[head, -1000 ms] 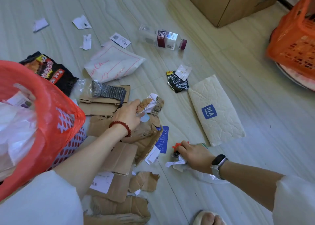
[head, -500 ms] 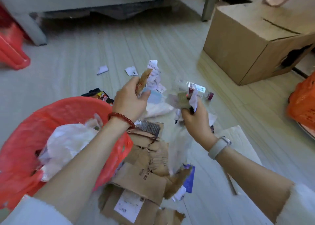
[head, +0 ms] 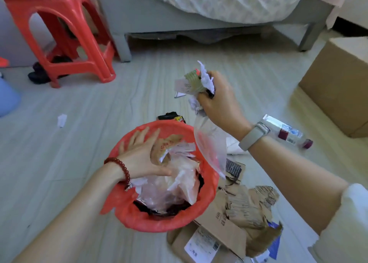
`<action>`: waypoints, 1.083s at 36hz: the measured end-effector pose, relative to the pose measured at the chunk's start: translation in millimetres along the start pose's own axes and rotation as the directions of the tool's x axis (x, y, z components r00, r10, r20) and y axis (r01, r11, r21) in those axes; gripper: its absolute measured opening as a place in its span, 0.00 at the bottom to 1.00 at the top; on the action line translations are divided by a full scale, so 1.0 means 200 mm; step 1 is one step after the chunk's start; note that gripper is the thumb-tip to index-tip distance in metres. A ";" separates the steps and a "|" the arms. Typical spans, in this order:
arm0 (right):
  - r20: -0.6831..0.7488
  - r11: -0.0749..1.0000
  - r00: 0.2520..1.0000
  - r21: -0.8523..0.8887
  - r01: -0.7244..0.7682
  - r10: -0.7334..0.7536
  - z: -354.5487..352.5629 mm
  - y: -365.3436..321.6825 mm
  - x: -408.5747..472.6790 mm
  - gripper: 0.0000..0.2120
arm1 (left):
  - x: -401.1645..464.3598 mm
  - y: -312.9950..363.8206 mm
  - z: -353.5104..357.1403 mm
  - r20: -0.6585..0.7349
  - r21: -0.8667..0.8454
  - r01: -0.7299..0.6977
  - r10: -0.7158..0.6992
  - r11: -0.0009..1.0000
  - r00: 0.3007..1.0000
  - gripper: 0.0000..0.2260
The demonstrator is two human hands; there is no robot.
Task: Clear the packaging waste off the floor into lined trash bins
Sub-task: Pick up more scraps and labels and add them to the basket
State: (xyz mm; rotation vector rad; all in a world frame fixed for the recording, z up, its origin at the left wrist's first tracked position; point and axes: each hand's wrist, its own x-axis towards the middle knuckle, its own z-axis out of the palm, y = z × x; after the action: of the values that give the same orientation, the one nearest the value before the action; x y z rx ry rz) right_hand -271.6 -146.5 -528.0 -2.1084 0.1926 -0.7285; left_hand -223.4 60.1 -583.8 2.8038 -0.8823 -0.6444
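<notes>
the left hand (head: pixel 142 157) lies flat, fingers (head: pixel 139 138) spread, on wrappers inside the red-lined trash bin (head: pixel 127 213). the right hand (head: pixel 219 101) is clenched on a bundle of paper scraps (head: pixel 196 81) beyond the bin's rim. torn cardboard (head: pixel 239 209) lies on the floor (head: pixel 59 173) beside the bin.

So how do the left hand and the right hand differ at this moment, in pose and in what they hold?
The left hand is spread open, fingers flat, while the right hand is closed in a fist. The left hand holds nothing and presses on the waste inside the red-lined bin; the right hand grips a bunch of scraps, a clear plastic sheet hanging below. The left hand is low in the bin, the right raised beside it. Both wrists wear a band.
</notes>
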 end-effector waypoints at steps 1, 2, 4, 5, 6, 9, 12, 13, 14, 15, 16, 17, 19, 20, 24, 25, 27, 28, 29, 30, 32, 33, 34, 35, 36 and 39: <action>-0.008 1.000 1.000 0.007 0.004 -0.004 0.02 -0.03 0.03 0.11 | -0.01 -0.02 -0.02 -0.032 -0.027 -0.018 0.018 0.999 0.999 0.61; -0.017 1.000 1.000 0.025 0.009 -0.008 0.04 -0.06 0.06 0.11 | -0.03 -0.03 -0.04 -0.054 -0.070 -0.034 0.030 0.997 0.998 0.60; -0.042 0.999 0.999 0.052 -0.002 0.004 0.07 -0.11 0.14 0.08 | -0.05 -0.07 -0.07 -0.080 -0.159 -0.065 0.052 0.985 0.995 0.58; -0.058 0.998 0.998 0.066 -0.011 0.015 0.07 -0.14 0.18 0.07 | -0.05 -0.10 -0.08 -0.090 -0.197 -0.081 0.064 0.977 0.994 0.58; -0.066 0.996 0.997 0.085 -0.029 0.034 0.08 -0.16 0.21 0.07 | -0.06 -0.12 -0.09 -0.099 -0.221 -0.093 0.073 0.971 0.992 0.57; -0.051 0.977 0.989 0.172 -0.126 0.136 0.14 -0.19 0.27 0.10 | -0.07 -0.18 -0.10 -0.123 -0.256 -0.075 0.044 0.964 0.991 0.54; 0.023 0.972 0.984 0.158 -0.176 0.174 0.28 -0.14 0.17 0.13 | -0.08 -0.26 -0.09 -0.192 -0.373 -0.035 -0.040 0.927 0.981 0.46; 0.066 0.972 0.981 0.139 -0.191 0.183 0.34 -0.11 0.10 0.14 | -0.07 -0.29 -0.08 -0.233 -0.410 -0.027 -0.075 0.912 0.970 0.41; 0.115 0.976 0.978 0.110 -0.186 0.173 0.39 -0.08 0.02 0.12 | -0.07 -0.31 -0.07 -0.279 -0.438 -0.018 -0.117 0.899 0.953 0.35; 0.167 0.986 0.975 0.048 -0.159 0.149 0.44 -0.03 -0.06 0.09 | -0.06 -0.33 -0.04 -0.332 -0.452 -0.009 -0.159 0.892 0.930 0.29; 0.211 0.992 0.970 -0.048 -0.115 0.123 0.48 0.01 -0.13 0.08 | -0.05 -0.34 -0.02 -0.378 -0.461 0.003 -0.199 0.888 0.904 0.23; 0.250 0.987 0.963 -0.146 -0.061 0.097 0.52 0.06 -0.20 0.12 | -0.05 -0.35 0.00 -0.408 -0.475 0.014 -0.234 0.880 0.882 0.20; 0.330 0.945 0.944 -0.310 0.105 0.003 0.58 0.15 -0.29 0.19 | -0.05 -0.35 0.05 -0.434 -0.522 0.021 -0.287 0.853 0.854 0.18; 0.381 0.904 0.924 -0.384 0.190 -0.032 0.60 0.20 -0.33 0.21 | -0.05 -0.36 0.08 -0.434 -0.545 0.022 -0.305 0.838 0.847 0.17; 0.621 0.695 0.783 -0.582 0.423 0.044 0.61 0.28 -0.41 0.27 | -0.06 -0.36 0.18 -0.402 -0.584 0.034 -0.325 0.811 0.856 0.18; 0.662 0.675 0.747 -0.578 0.458 0.059 0.59 0.27 -0.41 0.28 | -0.06 -0.36 0.20 -0.400 -0.578 0.030 -0.314 0.816 0.861 0.18; 0.738 0.657 0.674 -0.517 0.548 0.019 0.55 0.25 -0.41 0.33 | -0.06 -0.35 0.24 -0.397 -0.572 0.018 -0.296 0.820 0.869 0.19; 0.780 0.638 0.624 -0.465 0.614 -0.032 0.53 0.24 -0.41 0.34 | -0.06 -0.35 0.25 -0.395 -0.571 0.020 -0.295 0.821 0.870 0.19; 0.819 0.598 0.568 -0.416 0.685 -0.080 0.51 0.23 -0.43 0.33 | -0.05 -0.35 0.25 -0.393 -0.567 0.026 -0.298 0.823 0.870 0.19; 0.853 0.553 0.511 -0.378 0.743 -0.103 0.49 0.23 -0.45 0.33 | -0.05 -0.36 0.25 -0.395 -0.562 0.031 -0.301 0.826 0.868 0.19; 0.892 0.475 0.433 -0.327 0.817 -0.131 0.46 0.24 -0.49 0.37 | -0.04 -0.37 0.26 -0.403 -0.556 0.031 -0.302 0.831 0.864 0.19; 0.904 0.455 0.410 -0.315 0.833 -0.125 0.45 0.25 -0.50 0.38 | -0.03 -0.38 0.26 -0.407 -0.555 0.027 -0.299 0.832 0.863 0.19; 0.909 0.447 0.402 -0.315 0.837 -0.113 0.45 0.25 -0.52 0.39 | -0.03 -0.39 0.26 -0.407 -0.558 0.023 -0.298 0.830 0.863 0.19; 0.913 0.436 0.398 -0.323 0.840 -0.090 0.47 0.27 -0.54 0.40 | -0.03 -0.39 0.27 -0.406 -0.566 0.019 -0.299 0.824 0.864 0.19; 0.926 0.421 0.376 -0.329 0.845 -0.032 0.48 0.27 -0.55 0.40 | -0.02 -0.40 0.28 -0.408 -0.576 0.013 -0.301 0.818 0.862 0.19; 0.939 0.429 0.332 -0.339 0.838 0.092 0.57 0.36 -0.56 0.40 | -0.01 -0.41 0.29 -0.425 -0.596 -0.010 -0.305 0.803 0.852 0.19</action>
State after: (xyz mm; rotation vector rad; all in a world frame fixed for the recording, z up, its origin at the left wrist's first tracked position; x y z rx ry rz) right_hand -289.1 -67.7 -682.6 -3.2443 -0.9256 0.5075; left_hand -208.1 129.7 -655.8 2.2960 -0.2780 -0.1212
